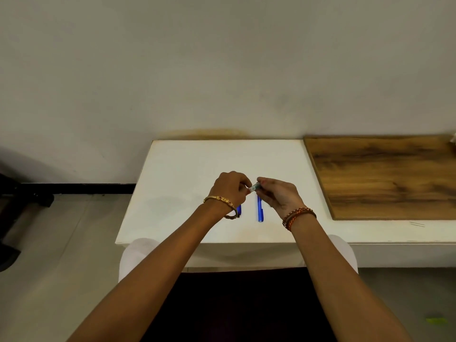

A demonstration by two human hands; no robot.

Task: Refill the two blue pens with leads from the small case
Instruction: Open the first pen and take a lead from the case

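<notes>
Small case [255, 187] between both hands' fingers [243, 183]

The left hand [230, 188] and its wrist cover nearly all of the left pen [238, 210], leaving only a short blue end beside the bangle [222, 206]. The right pen's [260, 209] far end runs under the right hand [278, 196]. The case [255, 187] between the fingertips is too small to show whether it is open, and its label is unreadable.

2 pens [260, 210] on table [187, 169], wood board [385, 176] to right.
</notes>
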